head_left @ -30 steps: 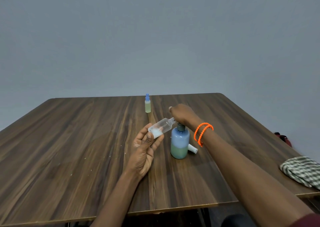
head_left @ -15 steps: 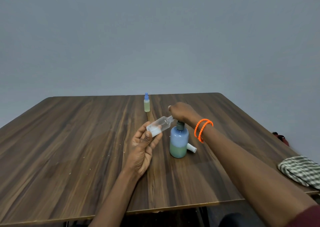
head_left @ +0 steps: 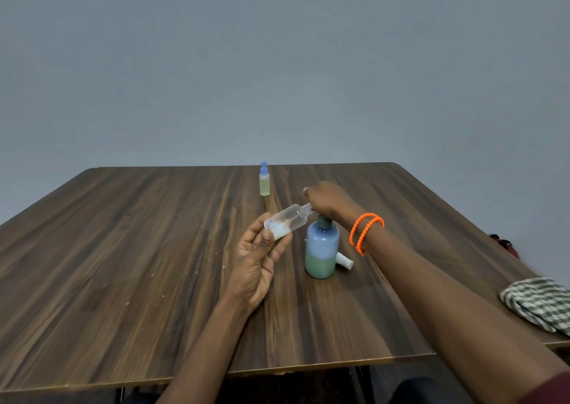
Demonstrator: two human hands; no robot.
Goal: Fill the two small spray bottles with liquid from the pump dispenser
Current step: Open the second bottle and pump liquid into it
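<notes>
Bottle (head_left: 288,223), light, slick clear plastic, tilts in the left hand (head_left: 257,260), fingers pinching its base; right hand (head_left: 327,200) presses the dispenser (head_left: 321,249) pump.

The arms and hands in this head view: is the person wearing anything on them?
Both forearms are bare, no gloves or rings visible. The right wrist carries two bright orange beaded bracelets. A dark red sleeve edge shows at the lower right corner. The left hand and wrist wear nothing.
</notes>
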